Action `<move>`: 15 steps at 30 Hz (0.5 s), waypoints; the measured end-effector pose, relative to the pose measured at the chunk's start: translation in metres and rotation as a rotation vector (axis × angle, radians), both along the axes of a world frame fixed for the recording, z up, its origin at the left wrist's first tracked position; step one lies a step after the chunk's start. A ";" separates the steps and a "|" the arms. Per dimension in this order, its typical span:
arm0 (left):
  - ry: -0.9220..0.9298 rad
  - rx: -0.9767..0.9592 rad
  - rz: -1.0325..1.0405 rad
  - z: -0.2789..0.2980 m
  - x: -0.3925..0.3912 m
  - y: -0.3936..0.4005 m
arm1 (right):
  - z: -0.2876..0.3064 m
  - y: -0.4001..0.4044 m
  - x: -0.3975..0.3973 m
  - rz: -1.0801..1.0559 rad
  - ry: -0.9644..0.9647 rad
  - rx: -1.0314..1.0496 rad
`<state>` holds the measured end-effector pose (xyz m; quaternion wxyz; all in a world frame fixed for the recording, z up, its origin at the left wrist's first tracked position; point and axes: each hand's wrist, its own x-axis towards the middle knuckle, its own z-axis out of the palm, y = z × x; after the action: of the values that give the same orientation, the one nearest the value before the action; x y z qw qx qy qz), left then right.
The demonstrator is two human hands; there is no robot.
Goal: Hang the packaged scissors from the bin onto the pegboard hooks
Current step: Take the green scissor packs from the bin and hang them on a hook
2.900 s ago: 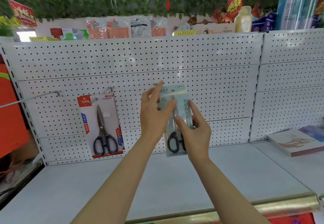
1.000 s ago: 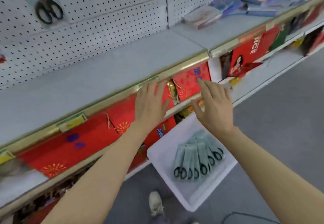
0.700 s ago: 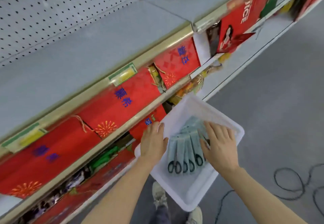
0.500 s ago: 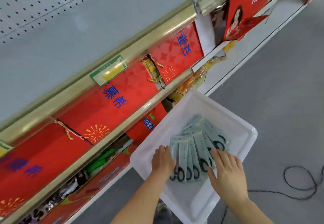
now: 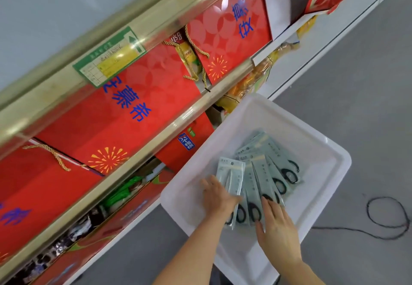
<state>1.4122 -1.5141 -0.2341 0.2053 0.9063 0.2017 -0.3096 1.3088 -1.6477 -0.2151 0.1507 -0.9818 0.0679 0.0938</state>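
A white plastic bin [image 5: 330, 148] sits on the grey floor beside the shelving. Several pale blue-green packaged scissors [image 5: 265, 168] with black handles lie fanned out inside it. My left hand [image 5: 217, 197] grips the leftmost scissors pack [image 5: 230, 176] near its handle end, and that pack is tilted up a little from the rest. My right hand [image 5: 276, 225] lies flat with fingers spread on the handle ends of the neighbouring packs. The pegboard and its hooks are out of view.
A grey shelf top with a gold edge strip [image 5: 124, 46] and a green-yellow price tag [image 5: 109, 56] runs diagonally above. Red gift bags [image 5: 142, 97] fill the shelf below. A black cable [image 5: 385, 220] loops on the floor to the right of the bin.
The view dropped from the pegboard, where a pack was hung, down to the bin. Both hands reached into it; my left hand has closed on the leftmost pack and raised its edge.
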 end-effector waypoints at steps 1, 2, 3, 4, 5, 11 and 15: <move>-0.015 0.001 -0.026 0.007 0.002 0.004 | -0.003 0.006 0.004 -0.010 0.042 0.032; -0.026 -0.005 -0.042 0.014 0.005 0.008 | -0.006 0.012 0.009 -0.020 0.080 0.067; -0.030 -0.018 -0.052 0.020 0.008 0.014 | -0.008 0.019 0.016 -0.035 0.121 0.108; -0.032 -0.037 -0.054 0.029 0.010 0.019 | -0.011 0.026 0.023 -0.063 0.155 0.151; -0.040 -0.062 -0.045 0.036 0.011 0.026 | -0.014 0.034 0.032 -0.096 0.182 0.182; -0.167 -0.313 0.084 0.069 -0.011 0.058 | -0.036 0.068 0.062 -0.174 0.296 -0.038; -0.208 -0.479 0.215 0.074 -0.023 0.070 | -0.043 0.076 0.061 -0.188 0.270 -0.112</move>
<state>1.3893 -1.4439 -0.1596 0.4650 0.8322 0.1953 -0.2302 1.3698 -1.5712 -0.2585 0.0935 -0.9564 0.1843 0.2063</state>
